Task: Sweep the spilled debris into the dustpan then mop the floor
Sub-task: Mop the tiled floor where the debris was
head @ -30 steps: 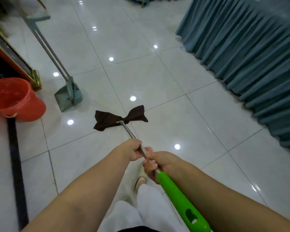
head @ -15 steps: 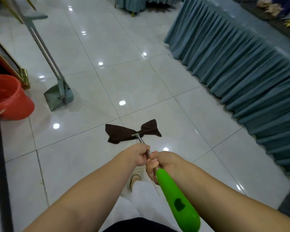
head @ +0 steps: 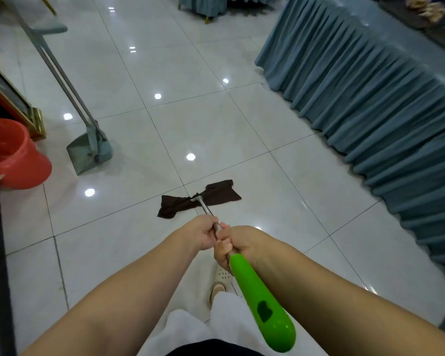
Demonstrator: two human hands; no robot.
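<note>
both hands form the grip on the mop: the left hand point(head: 203, 233) curls round the bare metal shaft, and the right hand point(head: 238, 244) clenches it just behind, where the shaft meets the green handle point(head: 261, 301). the two fists touch each other, so the hold is close and low on the pole. the mop shaft point(head: 206, 208) runs forward and down to the dark brown mop cloth point(head: 198, 197), which lies flat on the white tiled floor point(head: 216, 129) just ahead of the person's feet, spread to either side of the clamp like a bow tie.

the dustpan point(head: 89, 150) stands apart to the left, resting on the floor with its long handle leaning away; beside it sits a red bucket point(head: 13, 155). no debris shows on the tiles near the cloth, though small bits would be hard to make out. a pleated blue table skirt point(head: 370, 98) lines the right side.

judging from this, sweeping is done and the mopping step is in hand. the next move likely calls for pushing the cloth forward or sideways over tiles not yet covered, keeping it flat and pressed down, and steering it clear of the skirt hem on the right and the dustpan on the left.
</note>
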